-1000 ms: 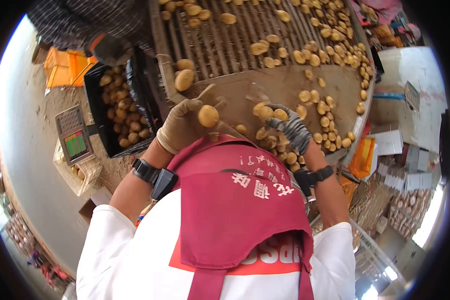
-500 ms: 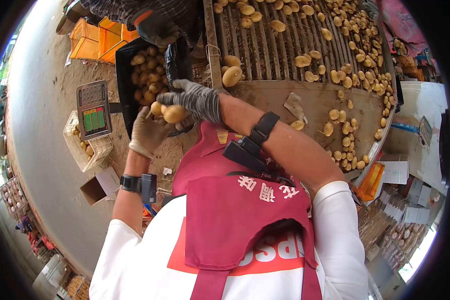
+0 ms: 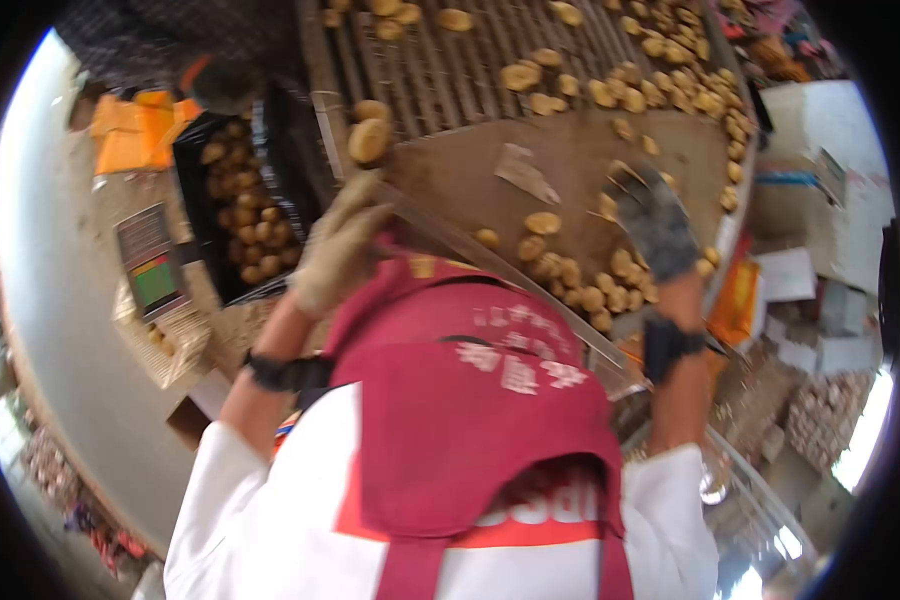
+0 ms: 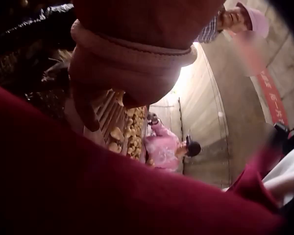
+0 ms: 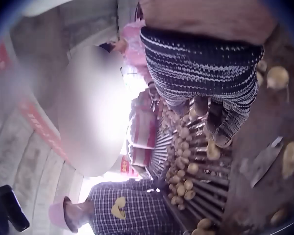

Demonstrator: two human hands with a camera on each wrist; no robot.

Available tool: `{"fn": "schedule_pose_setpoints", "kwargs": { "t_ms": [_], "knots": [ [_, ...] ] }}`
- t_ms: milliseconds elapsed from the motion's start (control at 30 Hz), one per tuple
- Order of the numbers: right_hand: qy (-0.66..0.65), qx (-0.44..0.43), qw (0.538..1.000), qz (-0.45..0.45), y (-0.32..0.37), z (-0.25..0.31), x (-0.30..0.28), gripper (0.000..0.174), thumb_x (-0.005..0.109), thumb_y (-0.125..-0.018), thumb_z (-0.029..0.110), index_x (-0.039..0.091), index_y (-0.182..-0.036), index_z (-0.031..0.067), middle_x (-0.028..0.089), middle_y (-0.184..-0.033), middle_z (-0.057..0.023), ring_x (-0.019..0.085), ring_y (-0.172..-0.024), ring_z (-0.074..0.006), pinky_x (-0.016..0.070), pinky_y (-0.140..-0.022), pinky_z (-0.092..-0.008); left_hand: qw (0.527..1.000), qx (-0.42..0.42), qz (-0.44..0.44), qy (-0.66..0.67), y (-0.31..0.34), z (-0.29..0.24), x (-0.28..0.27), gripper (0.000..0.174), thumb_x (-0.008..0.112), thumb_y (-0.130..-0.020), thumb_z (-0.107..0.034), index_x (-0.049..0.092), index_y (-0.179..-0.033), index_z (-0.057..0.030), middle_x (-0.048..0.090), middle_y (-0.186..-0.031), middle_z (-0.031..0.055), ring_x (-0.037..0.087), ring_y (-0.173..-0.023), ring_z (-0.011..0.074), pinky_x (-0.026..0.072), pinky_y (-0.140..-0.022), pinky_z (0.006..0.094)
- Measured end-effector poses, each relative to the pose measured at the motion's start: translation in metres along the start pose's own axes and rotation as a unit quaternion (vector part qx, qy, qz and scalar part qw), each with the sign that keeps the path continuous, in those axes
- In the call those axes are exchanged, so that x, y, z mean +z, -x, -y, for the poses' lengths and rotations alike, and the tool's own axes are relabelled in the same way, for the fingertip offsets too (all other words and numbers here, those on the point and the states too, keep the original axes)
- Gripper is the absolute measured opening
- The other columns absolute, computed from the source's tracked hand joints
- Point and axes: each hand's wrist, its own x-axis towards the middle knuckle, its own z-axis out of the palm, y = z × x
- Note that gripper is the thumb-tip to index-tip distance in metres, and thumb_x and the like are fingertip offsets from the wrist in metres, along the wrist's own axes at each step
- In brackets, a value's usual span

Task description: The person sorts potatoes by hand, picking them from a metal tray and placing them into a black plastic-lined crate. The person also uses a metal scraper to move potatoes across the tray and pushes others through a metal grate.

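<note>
Potatoes (image 3: 592,298) lie in a loose heap on the flat brown board (image 3: 460,165) before the person. My right hand (image 3: 658,222), in a dark striped glove, reaches over the board's right part, its fingertips close to a potato (image 3: 607,207). In the right wrist view its fingers (image 5: 225,125) point down, slightly bent. My left hand (image 3: 342,250), in a cream glove, is by the board's left corner with its fingers extended and nothing in them. Left of it stands a black-lined box (image 3: 202,230) full of potatoes.
A slatted conveyor (image 3: 450,80) with scattered potatoes adjoins the board's far side. A torn paper scrap (image 3: 526,172) lies on the board. At left are a scale display (image 3: 153,265), a pale basket (image 3: 175,345) and orange crates (image 3: 135,130). Another person's gloved hand (image 3: 220,88) is beside the box.
Half a second ago both hands were at the black-lined box, with potatoes at the right hand. Since then the right hand has swung back over the board and the left hand has moved toward its corner.
</note>
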Motion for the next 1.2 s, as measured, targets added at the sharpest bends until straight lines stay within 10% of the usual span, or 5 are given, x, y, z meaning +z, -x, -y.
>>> {"fn": "schedule_pose_setpoints", "kwargs": {
  "t_ms": [433, 867, 1033, 1100, 1200],
  "knots": [
    [-0.113, 0.139, 0.931, -0.318, 0.211, -0.117, -0.184, 0.042, 0.053, -0.101, 0.032, 0.056, -0.135, 0.0072, 0.062, -0.131, -0.0112, 0.062, -0.112, -0.0291, 0.0510, -0.087, -0.0439, 0.791, 0.232, -0.020, -0.566, -0.095, 0.044, 0.099, 0.063, 0.055, -0.090, -0.018, 0.036, -0.148, -0.0063, 0.058, -0.130, 0.0292, 0.068, -0.083, 0.0402, 0.0551, -0.072, 0.0493],
    [0.451, -0.101, 0.887, -0.023, 0.114, -0.065, -0.002, 0.024, 0.055, -0.103, 0.015, 0.062, -0.123, 0.0052, 0.067, -0.108, -0.0066, 0.068, -0.095, -0.0164, 0.0545, -0.077, -0.0286, 0.731, 0.380, -0.158, -0.544, 0.010, 0.075, 0.090, 0.060, 0.068, -0.075, -0.009, 0.056, -0.133, -0.0049, 0.045, -0.143, 0.0268, 0.045, -0.136, 0.0425, 0.0439, -0.106, 0.0503],
    [0.347, -0.010, 0.937, 0.029, 0.088, -0.121, 0.096, 0.022, 0.058, -0.100, 0.008, 0.062, -0.122, 0.0036, 0.067, -0.105, -0.0039, 0.064, -0.087, -0.0094, 0.0519, -0.075, -0.0225, 0.758, -0.049, -0.353, -0.546, 0.128, 0.185, -0.082, 0.061, 0.059, -0.084, -0.001, 0.045, -0.143, 0.0000, 0.043, -0.151, 0.0225, 0.041, -0.142, 0.0369, 0.0340, -0.119, 0.0400],
    [0.344, 0.029, 0.937, 0.051, 0.082, -0.136, 0.151, 0.023, 0.058, -0.100, 0.007, 0.063, -0.121, 0.0030, 0.068, -0.105, -0.0046, 0.064, -0.089, -0.0091, 0.0522, -0.076, -0.0228, 0.863, -0.058, -0.482, -0.138, 0.231, 0.314, -0.181, 0.061, 0.056, -0.096, -0.014, 0.037, -0.154, -0.0105, 0.041, -0.155, 0.0101, 0.040, -0.143, 0.0327, 0.0359, -0.117, 0.0399],
    [0.427, -0.032, 0.896, 0.115, 0.061, -0.165, 0.210, 0.022, 0.061, -0.097, 0.007, 0.065, -0.119, 0.0010, 0.069, -0.102, -0.0053, 0.065, -0.089, -0.0117, 0.0540, -0.080, -0.0261, 0.709, -0.234, -0.589, 0.308, 0.409, 0.341, -0.199, 0.058, 0.057, -0.097, -0.028, 0.038, -0.151, -0.0223, 0.049, -0.145, 0.0126, 0.053, -0.129, 0.0306, 0.0576, -0.085, 0.0463]
  ]
}}
